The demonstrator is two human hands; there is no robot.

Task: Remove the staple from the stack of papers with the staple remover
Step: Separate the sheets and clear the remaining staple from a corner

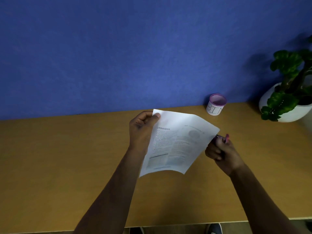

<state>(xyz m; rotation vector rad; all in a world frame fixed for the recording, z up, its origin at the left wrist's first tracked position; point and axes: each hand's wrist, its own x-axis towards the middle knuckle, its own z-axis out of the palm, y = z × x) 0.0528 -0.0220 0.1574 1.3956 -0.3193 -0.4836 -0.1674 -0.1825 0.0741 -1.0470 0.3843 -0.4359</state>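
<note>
A stack of printed white papers is held up above the wooden desk, tilted toward me. My left hand pinches its top left corner, thumb on the front. My right hand grips a pink staple remover whose jaws sit at the paper's right corner. The staple itself is too small to make out.
A small pink mesh cup labelled "BIN" stands at the back of the desk by the blue wall. A potted plant in a white pot sits at the far right. The desk's front edge runs along the bottom.
</note>
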